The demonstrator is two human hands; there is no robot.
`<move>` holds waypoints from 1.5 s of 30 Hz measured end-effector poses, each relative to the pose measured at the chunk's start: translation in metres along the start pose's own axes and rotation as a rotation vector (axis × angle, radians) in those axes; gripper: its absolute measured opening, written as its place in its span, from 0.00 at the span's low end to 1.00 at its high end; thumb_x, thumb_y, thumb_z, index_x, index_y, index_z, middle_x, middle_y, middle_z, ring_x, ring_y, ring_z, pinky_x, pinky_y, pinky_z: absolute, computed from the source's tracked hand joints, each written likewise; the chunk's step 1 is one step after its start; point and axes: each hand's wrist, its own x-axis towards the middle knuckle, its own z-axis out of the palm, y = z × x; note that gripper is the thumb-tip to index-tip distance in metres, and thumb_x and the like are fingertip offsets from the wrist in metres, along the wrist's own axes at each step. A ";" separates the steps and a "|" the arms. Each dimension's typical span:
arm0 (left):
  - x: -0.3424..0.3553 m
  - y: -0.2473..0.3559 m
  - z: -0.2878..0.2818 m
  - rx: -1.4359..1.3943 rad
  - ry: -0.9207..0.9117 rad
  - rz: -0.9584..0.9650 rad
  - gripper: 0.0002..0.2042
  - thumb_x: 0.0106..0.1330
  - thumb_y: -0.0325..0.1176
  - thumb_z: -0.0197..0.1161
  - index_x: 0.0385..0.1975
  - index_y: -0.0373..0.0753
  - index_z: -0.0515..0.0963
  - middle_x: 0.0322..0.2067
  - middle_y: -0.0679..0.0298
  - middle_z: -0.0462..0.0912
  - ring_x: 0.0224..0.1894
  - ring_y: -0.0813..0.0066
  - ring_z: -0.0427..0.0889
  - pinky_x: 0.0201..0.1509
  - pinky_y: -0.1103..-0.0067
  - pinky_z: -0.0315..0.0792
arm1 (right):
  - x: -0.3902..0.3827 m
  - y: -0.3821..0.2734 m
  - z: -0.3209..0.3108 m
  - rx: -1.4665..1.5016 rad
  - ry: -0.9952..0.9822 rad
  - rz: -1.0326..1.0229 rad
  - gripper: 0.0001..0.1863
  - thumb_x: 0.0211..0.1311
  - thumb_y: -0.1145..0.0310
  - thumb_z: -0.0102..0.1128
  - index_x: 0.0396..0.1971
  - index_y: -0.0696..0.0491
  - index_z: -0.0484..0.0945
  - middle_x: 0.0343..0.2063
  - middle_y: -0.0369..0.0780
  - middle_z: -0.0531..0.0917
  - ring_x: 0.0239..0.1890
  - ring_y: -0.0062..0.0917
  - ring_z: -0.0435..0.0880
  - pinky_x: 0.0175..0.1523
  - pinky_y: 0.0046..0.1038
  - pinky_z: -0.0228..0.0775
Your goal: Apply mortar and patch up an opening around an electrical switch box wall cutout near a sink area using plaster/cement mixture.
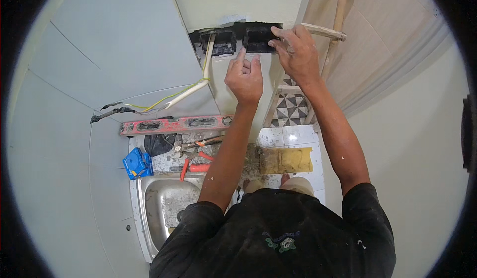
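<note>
Black plastic boxes sit side by side in a rough-edged slot in the wall ahead of you, the left box point(225, 44) close to the grey panel point(134, 34) and the right box point(259, 39) between your hands. Your right hand point(302, 57) is at the right box's right edge, two fingertips spread apart over it; a wooden stick point(325, 32) juts out behind the knuckles, and you cannot tell from here whether that hand grips anything. Your left hand point(245, 79) is just under the lower edge, forefinger pointing up at it, thumb raised and apart from that finger, with a gap between them. There is room between your two hands, while the stick and a tall pole point(342, 2) crowd your right hand's outer side. Left of your left hand, a cream conduit point(207, 62) drops from the left box, and wires point(166, 99) run out to taped ends near the panel. Beneath them, a red level point(169, 127) lies along the counter's back edge; your left forearm passes over its right end and beside red-handled pliers point(200, 168). A blue pack point(136, 163) sits at the counter's left edge, above the sink point(141, 198), and a yellow board point(293, 161) lies between your forearms.
</note>
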 end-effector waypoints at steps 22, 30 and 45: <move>0.002 -0.006 -0.019 0.039 -0.152 -0.014 0.23 0.52 0.24 0.69 0.51 0.31 0.77 0.22 0.64 0.78 0.21 0.81 0.73 0.29 0.82 0.71 | -0.002 -0.006 0.002 -0.008 -0.012 0.030 0.19 0.48 0.71 0.71 0.43 0.45 0.82 0.24 0.40 0.72 0.28 0.35 0.74 0.33 0.36 0.67; -0.007 -0.005 -0.015 0.021 -0.165 -0.047 0.27 0.52 0.23 0.68 0.56 0.33 0.74 0.21 0.63 0.78 0.20 0.80 0.76 0.28 0.80 0.73 | -0.001 -0.005 0.000 -0.012 0.001 0.014 0.20 0.48 0.72 0.72 0.44 0.44 0.82 0.24 0.39 0.72 0.25 0.33 0.74 0.30 0.34 0.67; -0.133 0.042 -0.065 -0.158 -0.433 -0.408 0.20 0.55 0.27 0.66 0.50 0.35 0.76 0.21 0.61 0.75 0.20 0.68 0.74 0.27 0.73 0.70 | 0.000 -0.003 0.001 -0.015 -0.025 -0.013 0.19 0.48 0.74 0.72 0.43 0.47 0.82 0.26 0.39 0.75 0.26 0.30 0.75 0.32 0.31 0.68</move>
